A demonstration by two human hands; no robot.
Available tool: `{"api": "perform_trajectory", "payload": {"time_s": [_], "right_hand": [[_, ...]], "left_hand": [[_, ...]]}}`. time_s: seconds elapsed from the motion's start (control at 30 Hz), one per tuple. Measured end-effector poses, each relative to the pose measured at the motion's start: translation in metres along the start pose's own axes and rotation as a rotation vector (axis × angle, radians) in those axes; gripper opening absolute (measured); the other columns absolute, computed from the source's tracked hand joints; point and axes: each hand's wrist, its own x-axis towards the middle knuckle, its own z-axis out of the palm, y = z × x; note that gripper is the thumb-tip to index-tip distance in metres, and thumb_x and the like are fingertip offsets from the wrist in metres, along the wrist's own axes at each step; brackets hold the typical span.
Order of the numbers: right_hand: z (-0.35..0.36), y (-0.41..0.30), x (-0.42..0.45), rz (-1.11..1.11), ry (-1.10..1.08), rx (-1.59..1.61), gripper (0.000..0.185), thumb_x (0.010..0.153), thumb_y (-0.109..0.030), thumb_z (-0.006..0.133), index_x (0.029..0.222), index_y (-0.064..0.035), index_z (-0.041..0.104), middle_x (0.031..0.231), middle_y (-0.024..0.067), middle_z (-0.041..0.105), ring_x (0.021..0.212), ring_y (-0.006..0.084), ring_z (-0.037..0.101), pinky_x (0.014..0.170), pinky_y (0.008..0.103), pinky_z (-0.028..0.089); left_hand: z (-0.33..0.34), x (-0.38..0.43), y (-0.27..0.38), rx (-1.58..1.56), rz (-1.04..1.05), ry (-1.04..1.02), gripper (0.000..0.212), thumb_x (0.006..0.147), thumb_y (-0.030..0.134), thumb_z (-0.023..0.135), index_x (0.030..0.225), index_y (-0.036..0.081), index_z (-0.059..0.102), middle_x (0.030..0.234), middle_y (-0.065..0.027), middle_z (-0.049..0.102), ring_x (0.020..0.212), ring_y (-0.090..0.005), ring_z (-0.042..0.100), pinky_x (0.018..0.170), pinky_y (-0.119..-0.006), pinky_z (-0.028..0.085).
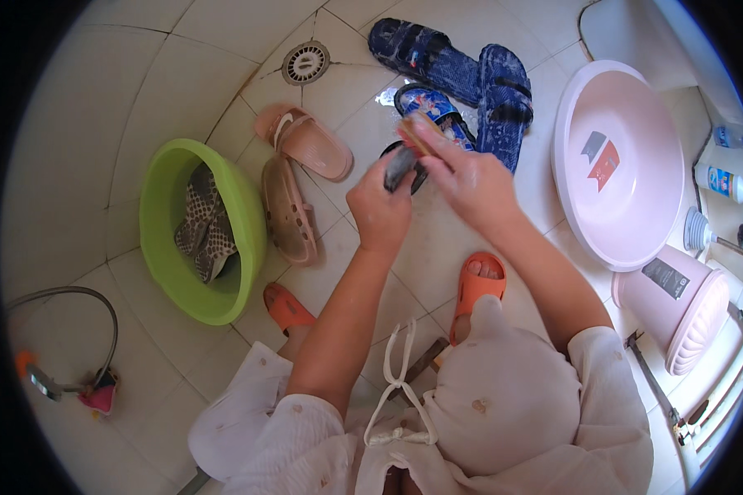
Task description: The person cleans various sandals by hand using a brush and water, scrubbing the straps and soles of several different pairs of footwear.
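My left hand (379, 201) grips a small dark-soled slipper (400, 166), tilted up and partly hidden by my fingers. In my right hand (478, 179) is a scrubbing brush (422, 135) with a wooden back and reddish bristles; it is blurred and at or very near the slipper's edge. Just beyond my hands, a small blue patterned slipper (427, 102) rests on the wet tiles. Beside it lie two larger navy slippers (430, 55) (504, 93), streaked with whitish suds.
Pink sandals (316, 145) lie near a green basin (155, 235) holding spotted footwear (204, 216). A floor drain (306, 63) is at the back. On the right are a large pink basin (631, 136), a pink bin (669, 297) and bottles (723, 181). A shower hose (112, 328) hangs at left.
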Motion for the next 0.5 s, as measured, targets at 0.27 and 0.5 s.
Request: {"api": "perform_trajectory", "payload": {"time_s": [0.27,0.5], "right_hand": [[0.014,-0.005,-0.022,0.02,0.049,0.271,0.048,0.09,-0.034,0.058,0.137,-0.0322,0.048,0.07,0.0171,0.064,0.06,0.0375,0.062,0.056,0.0444,0.05],[0.04,0.004,-0.008,0.24,-0.25,0.304,0.043,0.093,-0.036,0.052,0.136,-0.0358,0.047,0.085,0.0206,0.067,0.077,0.0395,0.065,0.068,0.0465,0.053]], "left_hand": [[-0.006,-0.013,0.002,0.054,-0.024,0.039,0.031,0.076,0.006,0.073,0.106,0.002,0.066,0.088,-0.0166,0.069,0.078,-0.0255,0.068,0.073,-0.032,0.052],[-0.036,-0.022,-0.011,0.067,-0.193,0.003,0.029,0.074,0.002,0.072,0.103,0.001,0.065,0.084,-0.0171,0.068,0.075,-0.0259,0.067,0.072,-0.032,0.051]]}}
